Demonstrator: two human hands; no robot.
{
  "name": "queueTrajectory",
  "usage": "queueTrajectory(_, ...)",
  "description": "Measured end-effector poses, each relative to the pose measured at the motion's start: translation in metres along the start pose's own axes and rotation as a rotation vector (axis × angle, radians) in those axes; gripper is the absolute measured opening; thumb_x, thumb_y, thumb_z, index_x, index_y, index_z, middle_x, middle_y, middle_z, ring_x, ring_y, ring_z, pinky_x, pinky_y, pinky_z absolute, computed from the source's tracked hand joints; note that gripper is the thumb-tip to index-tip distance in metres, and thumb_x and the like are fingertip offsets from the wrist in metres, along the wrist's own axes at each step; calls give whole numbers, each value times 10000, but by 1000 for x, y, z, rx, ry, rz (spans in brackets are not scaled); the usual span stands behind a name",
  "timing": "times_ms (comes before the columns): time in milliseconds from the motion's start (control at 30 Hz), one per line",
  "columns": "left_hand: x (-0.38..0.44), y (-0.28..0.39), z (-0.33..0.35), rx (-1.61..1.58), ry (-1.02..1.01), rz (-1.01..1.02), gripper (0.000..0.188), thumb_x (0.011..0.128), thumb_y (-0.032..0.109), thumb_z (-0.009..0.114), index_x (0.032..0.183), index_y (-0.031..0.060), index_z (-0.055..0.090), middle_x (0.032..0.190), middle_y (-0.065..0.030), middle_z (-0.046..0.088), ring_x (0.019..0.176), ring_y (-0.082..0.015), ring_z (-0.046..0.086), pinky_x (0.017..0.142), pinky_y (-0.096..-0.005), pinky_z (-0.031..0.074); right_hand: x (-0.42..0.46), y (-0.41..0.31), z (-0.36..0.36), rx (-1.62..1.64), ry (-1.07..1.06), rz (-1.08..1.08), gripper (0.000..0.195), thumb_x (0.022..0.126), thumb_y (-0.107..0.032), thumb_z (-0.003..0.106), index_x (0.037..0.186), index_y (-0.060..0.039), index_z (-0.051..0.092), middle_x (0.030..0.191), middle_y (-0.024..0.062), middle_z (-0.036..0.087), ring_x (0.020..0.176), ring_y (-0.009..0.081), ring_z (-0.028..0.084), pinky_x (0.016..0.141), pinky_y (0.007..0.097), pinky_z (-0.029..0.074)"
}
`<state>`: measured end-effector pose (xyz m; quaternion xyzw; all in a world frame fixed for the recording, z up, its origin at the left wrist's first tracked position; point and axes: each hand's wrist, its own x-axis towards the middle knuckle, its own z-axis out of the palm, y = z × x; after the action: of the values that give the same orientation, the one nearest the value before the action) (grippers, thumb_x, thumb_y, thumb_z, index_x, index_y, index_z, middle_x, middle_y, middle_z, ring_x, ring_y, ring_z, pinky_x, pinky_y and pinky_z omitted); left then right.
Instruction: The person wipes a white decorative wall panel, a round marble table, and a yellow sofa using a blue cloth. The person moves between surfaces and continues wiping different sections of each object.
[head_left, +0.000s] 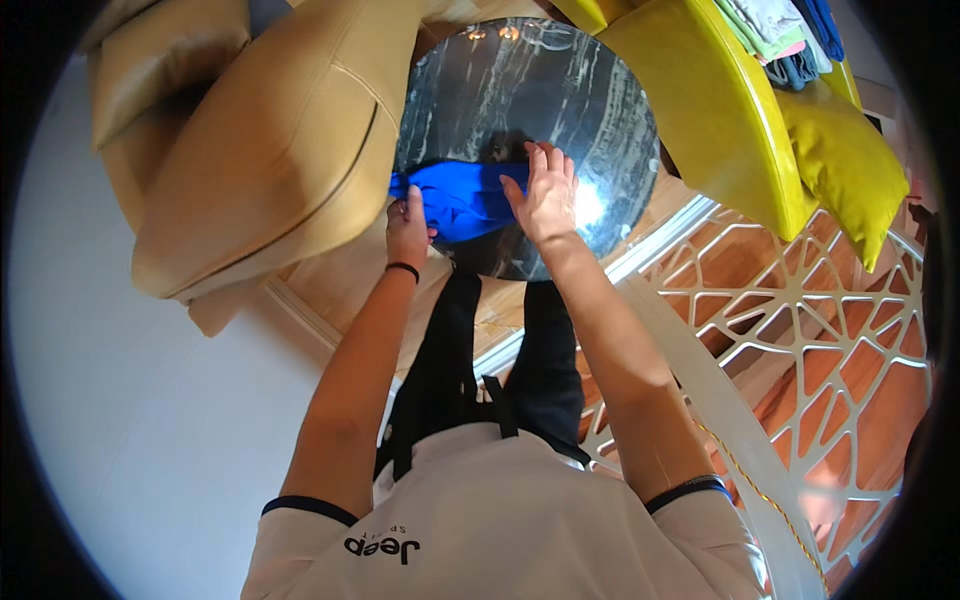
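A blue cloth item (465, 196), bunched into a long shape, lies on the near half of a round dark marble-patterned table (517, 90). At the cloth's left end, my left hand (409, 225) grips it, thumb on top and fingers mostly hidden below. My right hand (549, 187) rests palm down at the cloth's right end, fingers somewhat spread, touching or just over its edge. What kind of garment or cloth it is cannot be told.
A tan leather sofa (285, 150) stands close on the left. On the right, a yellow chair (697, 97) bears a stack of folded clothes (780, 34) and a yellow cushion (851, 161). A white lattice panel (799, 300) is at the lower right.
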<state>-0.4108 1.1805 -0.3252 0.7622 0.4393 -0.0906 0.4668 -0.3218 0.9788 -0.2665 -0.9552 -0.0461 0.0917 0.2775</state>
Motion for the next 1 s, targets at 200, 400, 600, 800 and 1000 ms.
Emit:
queueTrajectory(200,-6,21,-7,529,-94,890,654,902,263,668,1483,65,443,1559,-233,355,1384,-459,379,1155,-546,291,-39,-8,30,81,-63,-211,655,750,-196,820,1361,-129,593,1378,175,525,1242,387,497,1059,478,416)
queueTrajectory(400,11,6,6,719,-253,954,722,897,295,698,1529,115,398,1623,-186,263,1493,-437,224,1195,-586,214,-12,12,51,-148,-168,-312,824,714,-399,832,1457,-255,507,1502,130,429,1397,371,368,1163,606,232)
queueTrajectory(600,0,-18,3,752,-291,1007,732,893,331,708,1541,172,408,1627,-150,271,1495,-421,230,1177,-591,246,-17,48,50,-208,-275,-524,681,735,-282,802,1373,-216,573,1343,76,521,1257,303,466,1040,502,359)
queueTrajectory(800,-11,-13,1,885,-276,1027,667,908,317,682,1513,169,442,1586,-127,334,1451,-355,319,1162,-540,286,-22,38,30,-84,-339,-475,549,802,-308,762,1305,-143,613,1175,85,576,1100,294,542,916,420,429)
queueTrajectory(1000,-22,-8,-10,744,-226,1033,569,915,303,673,1405,63,512,1494,-162,428,1364,-344,430,1127,-524,329,-16,45,15,-16,-206,-248,541,838,-273,749,1329,-107,591,1231,119,563,1152,323,539,958,435,448)
